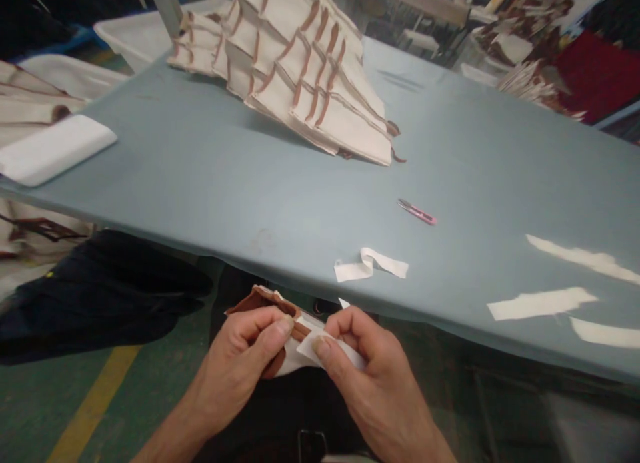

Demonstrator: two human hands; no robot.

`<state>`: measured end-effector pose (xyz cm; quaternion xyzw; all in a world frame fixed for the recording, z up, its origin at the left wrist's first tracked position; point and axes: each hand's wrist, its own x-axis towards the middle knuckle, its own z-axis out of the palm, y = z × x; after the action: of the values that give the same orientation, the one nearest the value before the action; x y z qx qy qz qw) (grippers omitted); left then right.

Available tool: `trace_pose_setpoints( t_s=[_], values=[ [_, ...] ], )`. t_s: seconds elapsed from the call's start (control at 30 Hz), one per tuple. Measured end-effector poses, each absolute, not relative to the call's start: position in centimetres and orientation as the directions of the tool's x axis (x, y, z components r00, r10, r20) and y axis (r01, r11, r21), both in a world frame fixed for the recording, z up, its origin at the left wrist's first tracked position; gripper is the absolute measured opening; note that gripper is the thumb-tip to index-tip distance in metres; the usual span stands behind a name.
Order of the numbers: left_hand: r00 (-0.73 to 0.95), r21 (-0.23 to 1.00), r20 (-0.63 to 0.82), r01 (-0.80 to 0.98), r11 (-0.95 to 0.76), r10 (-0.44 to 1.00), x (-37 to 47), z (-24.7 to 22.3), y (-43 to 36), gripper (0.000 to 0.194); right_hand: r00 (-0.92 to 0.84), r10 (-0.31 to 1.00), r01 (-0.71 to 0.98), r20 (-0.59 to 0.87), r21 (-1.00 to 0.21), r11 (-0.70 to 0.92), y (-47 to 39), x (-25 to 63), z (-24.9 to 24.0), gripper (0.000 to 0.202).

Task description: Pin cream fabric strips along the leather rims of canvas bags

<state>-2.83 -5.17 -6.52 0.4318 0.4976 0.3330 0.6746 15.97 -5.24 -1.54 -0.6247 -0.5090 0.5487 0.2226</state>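
Observation:
Just off the table's near edge, over my lap, my left hand (253,343) pinches a brown-and-cream sewn fabric piece (285,366). Its brown trim shows beyond my fingers, and part of it is hidden behind them. Between thumb and fingers, my right hand (367,366) grips a white strip (313,346), which lies against the fabric piece at its right end. On the table just beyond my hands rests a curled white strip (380,263). Farther back lie thread snips (417,212) with pink handles.
A stack of cream pieces with brown edging (310,70) stands at the back of the blue-grey table (200,176). Several white strips (543,303) lie at the right. A white rounded object (57,150) sits at the left edge. Dark cloth (95,296) hangs at the lower left.

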Motion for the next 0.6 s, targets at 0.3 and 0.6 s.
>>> trace_pose_setpoints(
  t_s=[0.3,0.6],
  values=[
    [0.315,0.895,-0.388,-0.094,0.436,0.866,-2.7,-7.4,-4.9,0.051,-0.145,0.884,0.432,-0.444,-0.832,-0.347,-4.7,15.9,-1.7,0.025],
    [0.275,0.887,-0.431,-0.048,0.460,0.860,-2.6,-7.3,-5.3,0.051,-0.138,0.903,0.434,-0.408,-0.844,-0.315,-4.5,15.4,-3.0,0.026]
  ],
)
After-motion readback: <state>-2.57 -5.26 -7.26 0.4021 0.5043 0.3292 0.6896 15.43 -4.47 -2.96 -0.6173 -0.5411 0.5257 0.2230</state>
